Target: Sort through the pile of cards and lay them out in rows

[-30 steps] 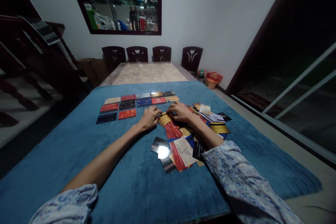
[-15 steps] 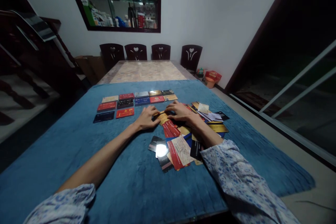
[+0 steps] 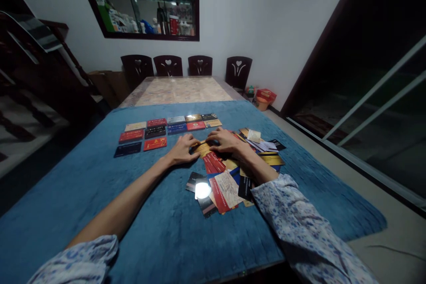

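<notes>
A loose pile of cards (image 3: 229, 182) lies on a blue cloth (image 3: 159, 222) in front of me. My left hand (image 3: 181, 148) and my right hand (image 3: 224, 140) meet at the pile's far end, fingers curled, both pinching a gold card (image 3: 202, 148) between them. To the left, more cards (image 3: 156, 129) lie in neat rows, face up: red, dark, blue and gold ones. My right forearm rests across the pile and hides part of it.
The blue cloth covers the near part of a long table (image 3: 179, 91) with a pale bare top beyond. Several dark chairs (image 3: 199, 64) stand at its far end. A glass cabinet (image 3: 143, 0) hangs on the wall. A red container (image 3: 264, 97) sits on the floor at right.
Both hands stay on the gold card at the pile's far end. The view has drifted slightly, so everything sits a little lower-left in frame.
</notes>
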`<state>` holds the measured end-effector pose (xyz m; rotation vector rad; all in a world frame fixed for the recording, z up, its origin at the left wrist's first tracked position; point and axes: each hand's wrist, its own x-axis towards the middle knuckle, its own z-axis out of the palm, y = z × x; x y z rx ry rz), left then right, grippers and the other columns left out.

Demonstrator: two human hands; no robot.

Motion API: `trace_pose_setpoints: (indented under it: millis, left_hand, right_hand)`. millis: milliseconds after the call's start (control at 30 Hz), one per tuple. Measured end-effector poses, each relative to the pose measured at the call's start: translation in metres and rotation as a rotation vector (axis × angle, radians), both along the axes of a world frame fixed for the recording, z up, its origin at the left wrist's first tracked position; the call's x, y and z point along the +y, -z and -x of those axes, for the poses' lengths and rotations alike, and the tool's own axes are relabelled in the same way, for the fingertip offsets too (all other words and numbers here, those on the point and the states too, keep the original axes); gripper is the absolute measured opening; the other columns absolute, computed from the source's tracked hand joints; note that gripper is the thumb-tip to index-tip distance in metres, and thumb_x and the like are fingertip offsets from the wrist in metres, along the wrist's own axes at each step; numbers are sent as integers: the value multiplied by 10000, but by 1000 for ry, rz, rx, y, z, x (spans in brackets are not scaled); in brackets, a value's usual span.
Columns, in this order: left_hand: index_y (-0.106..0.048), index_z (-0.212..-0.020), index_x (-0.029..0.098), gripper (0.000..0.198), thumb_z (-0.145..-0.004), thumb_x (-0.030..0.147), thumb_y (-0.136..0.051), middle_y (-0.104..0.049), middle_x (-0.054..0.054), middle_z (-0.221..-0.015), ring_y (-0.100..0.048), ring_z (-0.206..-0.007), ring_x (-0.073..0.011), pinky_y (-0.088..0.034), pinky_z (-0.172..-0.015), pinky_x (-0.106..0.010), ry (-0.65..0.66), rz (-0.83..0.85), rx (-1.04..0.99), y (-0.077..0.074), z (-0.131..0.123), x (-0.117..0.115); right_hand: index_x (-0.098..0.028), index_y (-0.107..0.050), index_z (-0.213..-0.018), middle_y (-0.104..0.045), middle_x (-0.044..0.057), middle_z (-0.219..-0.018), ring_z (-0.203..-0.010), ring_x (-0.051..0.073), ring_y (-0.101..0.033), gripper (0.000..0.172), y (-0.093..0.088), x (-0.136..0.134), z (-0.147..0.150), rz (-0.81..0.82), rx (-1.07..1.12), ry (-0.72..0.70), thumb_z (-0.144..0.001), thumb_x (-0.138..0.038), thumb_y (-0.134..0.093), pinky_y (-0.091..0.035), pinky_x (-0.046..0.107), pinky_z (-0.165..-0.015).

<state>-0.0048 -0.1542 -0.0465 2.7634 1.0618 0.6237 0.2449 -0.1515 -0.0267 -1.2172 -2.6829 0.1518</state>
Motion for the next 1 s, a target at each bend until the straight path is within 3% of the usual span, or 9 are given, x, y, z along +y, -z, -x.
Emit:
trace_pose_setpoints:
  millis: [267,500,600,833,1000]
  left_hand:
    - [-714,-984,181,232,-799,307,-657,-593,-70,-929,-561,-886,-213,-480,-821,-356,118,-88,-29,1,-1,4]
    - [-700,-859,185,151,-868,253,-565,-630,-80,-855,-561,-832,-201,-470,-782,-337,189,-187,-5,1,1,3]
    - [-718,-860,184,212,-900,257,-523,-649,-85,-829,-568,-811,-205,-462,-773,-352,171,-215,18,0,2,2]
    - [-724,-943,181,316,-980,253,-419,-698,-87,-863,-596,-822,-201,-455,-796,-360,83,-219,-35,0,3,3]
    - [-692,-1043,170,288,-1003,225,-412,-724,-92,-922,-615,-849,-199,-455,-805,-349,8,-244,-86,4,4,7]
  right_hand:
    - [-224,-728,-1248,-685,113,-1252,-1047,250,-534,380,2,1,1,-29,-24,1,-883,-329,-710,-408,388,-935]
    - [-199,-752,-1197,-709,112,-1232,-1074,263,-539,349,-5,-5,-1,-12,23,-18,-901,-369,-679,-400,397,-953]
    - [-185,-759,-1170,-720,107,-1211,-1079,255,-552,334,-6,-5,-1,-4,53,-39,-893,-359,-691,-393,386,-967]
    - [-175,-767,-1106,-757,97,-1076,-1000,225,-577,258,0,-2,3,-69,118,5,-909,-136,-606,-401,349,-926]
    - [-164,-775,-1034,-752,112,-981,-965,218,-587,219,2,-4,6,-138,177,88,-961,-187,-569,-419,313,-847]
